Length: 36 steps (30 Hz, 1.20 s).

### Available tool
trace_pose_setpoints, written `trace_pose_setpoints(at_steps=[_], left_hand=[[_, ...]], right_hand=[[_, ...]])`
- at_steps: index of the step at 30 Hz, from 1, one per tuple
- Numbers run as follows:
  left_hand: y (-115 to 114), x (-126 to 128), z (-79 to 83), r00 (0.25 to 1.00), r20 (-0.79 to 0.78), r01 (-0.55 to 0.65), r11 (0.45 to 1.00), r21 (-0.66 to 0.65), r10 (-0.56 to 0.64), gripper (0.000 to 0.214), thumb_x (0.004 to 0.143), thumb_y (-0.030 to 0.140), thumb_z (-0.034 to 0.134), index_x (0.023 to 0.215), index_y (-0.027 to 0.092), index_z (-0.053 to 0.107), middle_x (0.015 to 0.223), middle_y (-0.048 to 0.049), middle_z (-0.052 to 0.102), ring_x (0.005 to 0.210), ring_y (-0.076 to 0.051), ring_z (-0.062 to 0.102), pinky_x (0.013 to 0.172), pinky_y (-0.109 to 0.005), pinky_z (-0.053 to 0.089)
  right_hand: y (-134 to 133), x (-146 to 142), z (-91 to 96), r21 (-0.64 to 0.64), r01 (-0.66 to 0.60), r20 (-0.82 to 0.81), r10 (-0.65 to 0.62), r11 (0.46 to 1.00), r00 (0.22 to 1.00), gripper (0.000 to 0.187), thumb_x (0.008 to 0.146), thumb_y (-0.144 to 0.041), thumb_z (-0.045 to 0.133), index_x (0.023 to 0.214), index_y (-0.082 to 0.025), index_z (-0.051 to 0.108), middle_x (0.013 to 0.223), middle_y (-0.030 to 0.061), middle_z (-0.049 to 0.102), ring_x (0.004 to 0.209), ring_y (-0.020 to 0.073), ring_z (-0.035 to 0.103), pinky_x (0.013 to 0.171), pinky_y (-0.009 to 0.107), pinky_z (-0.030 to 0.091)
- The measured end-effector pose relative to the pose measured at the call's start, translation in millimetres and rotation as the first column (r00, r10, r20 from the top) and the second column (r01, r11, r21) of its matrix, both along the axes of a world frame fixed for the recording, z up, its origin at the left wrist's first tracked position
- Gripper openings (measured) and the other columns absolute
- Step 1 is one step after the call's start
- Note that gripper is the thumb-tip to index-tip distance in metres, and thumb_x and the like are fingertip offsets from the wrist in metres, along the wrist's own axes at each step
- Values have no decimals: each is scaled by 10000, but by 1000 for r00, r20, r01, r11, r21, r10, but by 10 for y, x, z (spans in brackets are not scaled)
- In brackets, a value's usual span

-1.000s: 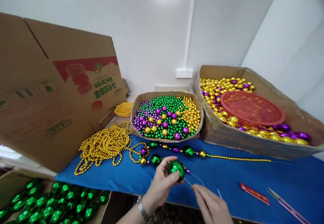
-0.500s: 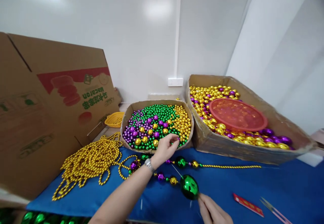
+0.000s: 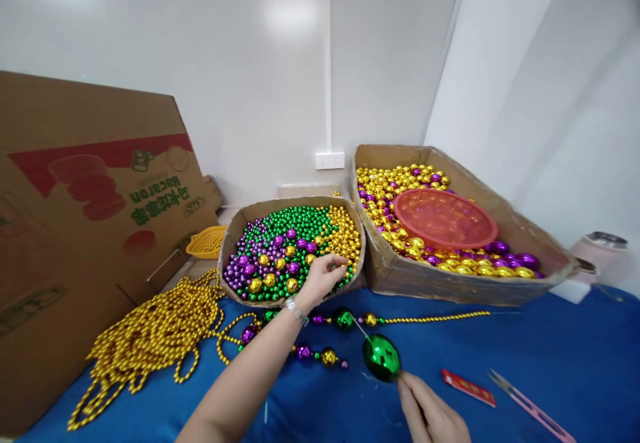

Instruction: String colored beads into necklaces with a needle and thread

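Glossy green egg-shaped bead [image 3: 382, 357] hangs at the fingertips of the right hand [image 3: 435, 413], which is closed at the bead's lower right end; whether those fingers pinch the bead itself or something running through it is hidden. Its long axis slants from that hand up and to the left, and a thin pale straight rod [image 3: 359, 326] sticks out of the far end along much the same line. Beneath spreads the blue-cloth-covered bench [image 3: 540, 339]; I cannot tell whether the bead touches it. Just left of the bead, a short strand of purple, green and gold round beads [image 3: 329, 356] ends in a small purple one.

Farther off, up and left of the bead and well apart from it, the left hand [image 3: 321, 283] reaches over the right front part of a brown cardboard tray [image 3: 236, 223] of small shiny beads, thumb and forefinger drawn together; whether a bead sits between them is unclear. So the right hand is the nearer to the green bead, and the rod points roughly toward the left.
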<state>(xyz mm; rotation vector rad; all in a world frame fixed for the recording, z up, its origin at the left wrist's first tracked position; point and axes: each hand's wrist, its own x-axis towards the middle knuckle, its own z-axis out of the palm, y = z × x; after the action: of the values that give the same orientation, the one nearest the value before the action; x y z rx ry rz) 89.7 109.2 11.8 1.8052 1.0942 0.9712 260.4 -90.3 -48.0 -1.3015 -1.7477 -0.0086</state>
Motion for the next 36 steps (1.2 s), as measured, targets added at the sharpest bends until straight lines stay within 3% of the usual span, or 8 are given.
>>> trace_pose_setpoints(at_steps=[2,5,8,13,19,23,31,36], left_hand=[[-234,-153,-8,961,275,84,981,-177,-33,259,815,324,585,994,145,639,889,-82,664,791,-192,636,732,-326,484],[-569,-335,-41,754,654,278,871,-406,65,264,734,270,710,956,135,662,861,-70,664,756,-155,634,702,-274,478],[-782,-419,-68,674,723,330,815,-476,149,259,711,223,743,942,127,679,866,-76,673,727,-130,625,667,-239,470],[-921,-427,-63,642,747,352,798,-489,174,249,714,213,748,937,123,683,909,-83,676,717,-114,615,660,-228,476],[-967,-454,-59,658,735,334,812,-478,162,239,723,242,744,925,125,695,900,-81,676,714,-114,610,655,-224,475],[-1020,-450,-88,772,629,226,886,-405,90,236,724,264,742,910,125,698,821,-61,676,705,-115,604,670,-226,472],[-1134,-346,-299,815,574,218,874,-435,82,259,697,280,760,886,144,647,834,-43,665,713,-116,592,666,-234,465],[-1170,-308,-365,843,528,171,879,-446,103,250,685,311,762,818,136,643,765,-29,648,658,-105,565,608,-213,429]], right_hand=[[5,6,-9,-11,16,-12,-16,1000,1000,240,954,-316,399,962,-201,610,843,73,720,721,175,705,633,194,557],[24,-19,-12,-8,8,-11,-9,1000,1000,243,954,-310,395,948,-205,614,831,67,718,702,172,700,609,203,553],[37,-61,-8,9,-2,10,2,1000,1000,265,952,-317,393,932,-201,631,831,70,717,699,179,697,615,226,558],[26,-98,-8,19,-4,62,3,1000,998,278,948,-303,394,952,-181,643,849,81,720,723,186,699,640,244,562],[19,-83,-23,38,-17,122,13,999,992,265,946,-269,395,964,-178,644,854,71,723,737,182,701,654,248,560],[31,-96,-100,60,20,174,-30,998,984,248,939,-274,406,986,-196,637,847,62,725,746,204,702,695,294,560],[3,-179,-161,-323,-30,-54,14,946,998,216,961,-287,335,1087,-214,495,767,18,689,656,157,686,564,222,526],[-24,-163,-278,-369,-130,-128,88,920,988,184,961,-289,337,996,-235,510,724,1,660,626,147,666,565,216,508]])
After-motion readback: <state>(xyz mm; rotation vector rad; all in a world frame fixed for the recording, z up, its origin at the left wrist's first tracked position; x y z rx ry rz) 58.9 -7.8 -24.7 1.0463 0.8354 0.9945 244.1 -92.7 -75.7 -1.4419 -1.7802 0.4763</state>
